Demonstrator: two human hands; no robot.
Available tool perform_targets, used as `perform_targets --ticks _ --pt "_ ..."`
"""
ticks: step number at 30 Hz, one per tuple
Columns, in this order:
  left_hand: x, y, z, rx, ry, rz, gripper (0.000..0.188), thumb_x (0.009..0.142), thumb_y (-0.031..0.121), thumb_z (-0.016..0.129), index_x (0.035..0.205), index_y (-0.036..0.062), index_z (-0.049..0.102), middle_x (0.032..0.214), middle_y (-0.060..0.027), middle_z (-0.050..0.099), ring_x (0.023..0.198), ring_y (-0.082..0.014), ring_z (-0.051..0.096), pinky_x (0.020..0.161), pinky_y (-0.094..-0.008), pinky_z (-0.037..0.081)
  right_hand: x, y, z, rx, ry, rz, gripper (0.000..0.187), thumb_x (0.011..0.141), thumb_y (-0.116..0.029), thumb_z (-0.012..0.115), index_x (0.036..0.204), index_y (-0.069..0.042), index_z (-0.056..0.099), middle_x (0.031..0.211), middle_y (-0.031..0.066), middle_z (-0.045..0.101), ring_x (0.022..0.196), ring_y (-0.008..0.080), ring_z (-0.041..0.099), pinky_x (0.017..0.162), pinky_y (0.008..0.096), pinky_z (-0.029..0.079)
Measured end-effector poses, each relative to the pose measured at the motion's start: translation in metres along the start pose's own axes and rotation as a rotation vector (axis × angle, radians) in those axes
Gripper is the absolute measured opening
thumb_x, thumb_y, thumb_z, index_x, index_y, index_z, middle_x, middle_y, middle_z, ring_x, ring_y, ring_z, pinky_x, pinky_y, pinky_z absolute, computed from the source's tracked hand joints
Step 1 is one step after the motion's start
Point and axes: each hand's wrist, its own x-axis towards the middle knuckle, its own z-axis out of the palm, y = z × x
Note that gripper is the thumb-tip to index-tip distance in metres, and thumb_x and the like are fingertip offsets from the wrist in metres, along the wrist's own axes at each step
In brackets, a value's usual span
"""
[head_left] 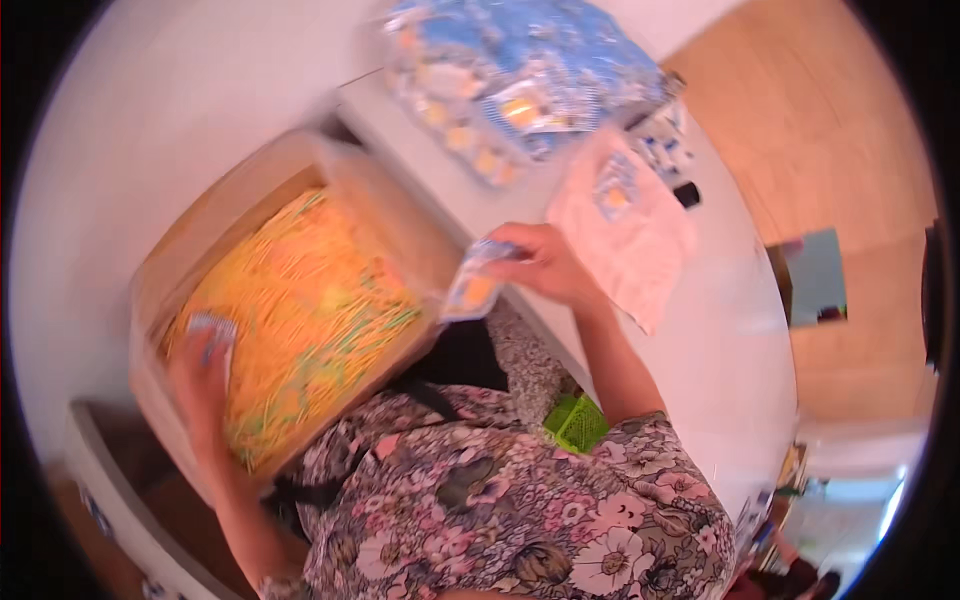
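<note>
My right hand (548,265) pinches a small clear packet (472,288) with a yellow-orange piece inside, over the table's edge beside the box. My left hand (200,375) is inside the box (385,195), at its left, with its fingers closed on another small packet (218,325); motion blurs it. The box is light-coloured with tall walls, and many thin yellow, orange and green strands (310,310) fill it. To the right of my right hand, a pink cloth (635,260) lies on the white table (725,350), with one similar packet (615,190) on it.
A large clear and blue plastic bag (560,50) full of packets lies at the back of the table, with a loose packet (530,107) on top. Near the cloth is a small black object (687,194). A green basket (577,423) shows by my right elbow.
</note>
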Motion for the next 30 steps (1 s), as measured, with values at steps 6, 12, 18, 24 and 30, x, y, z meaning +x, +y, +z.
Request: perform_targets --ticks 6,12,18,24,30 --pt "-0.002 0.017 -0.009 0.536 -0.07 -0.146 0.062 0.076 0.017 0.068 0.133 0.0066 0.047 0.13 -0.0193 0.051 0.121 -0.0383 0.046 0.099 -0.0482 0.037 -0.033 0.067 -0.221 -0.382 0.56 0.183 0.023 0.076 -0.009 0.07 0.097 0.0 0.068 0.08 0.0042 0.066 0.069 0.01 0.06 0.061 0.0268 0.049" --pt "0.004 0.005 0.024 0.506 -0.035 -0.183 0.056 0.071 0.013 0.071 0.124 0.0047 0.053 0.124 -0.0178 0.055 0.114 -0.0369 0.051 0.093 -0.0506 0.039 -0.04 0.078 -0.298 -0.355 0.665 0.226 0.02 0.078 -0.013 0.069 0.093 -0.001 0.068 0.075 0.0013 0.064 0.06 0.0081 0.057 0.048 0.0231 0.046" --pt "-0.002 -0.005 0.016 0.281 0.154 -0.082 0.049 0.065 0.004 0.075 0.111 0.0032 0.058 0.106 -0.0136 0.06 0.104 -0.0351 0.053 0.088 -0.0486 0.039 -0.033 0.079 -0.297 -0.275 0.712 0.281 0.03 0.073 -0.013 0.071 0.1 0.0 0.068 0.077 0.0062 0.066 0.063 0.0129 0.06 0.051 0.0258 0.048" --pt "-0.018 -0.054 -0.001 -0.076 0.204 -0.196 0.05 0.066 -0.003 0.071 0.113 0.002 0.055 0.098 -0.0108 0.062 0.095 -0.0248 0.06 0.082 -0.038 0.046 -0.009 0.117 -0.254 -0.925 0.845 0.099 0.037 0.068 -0.015 0.078 0.1 -0.002 0.064 0.095 0.0123 0.065 0.087 0.0254 0.061 0.078 0.036 0.048" --pt "-0.029 -0.128 -0.026 -0.141 0.208 -0.202 0.032 0.077 0.005 0.067 0.108 -0.0002 0.063 0.101 -0.0163 0.067 0.094 -0.027 0.064 0.083 -0.0334 0.048 -0.041 0.036 -0.125 -1.071 0.983 -0.199 0.027 0.086 -0.011 0.067 0.111 -0.001 0.062 0.119 0.0091 0.06 0.107 0.0218 0.057 0.083 0.034 0.048"
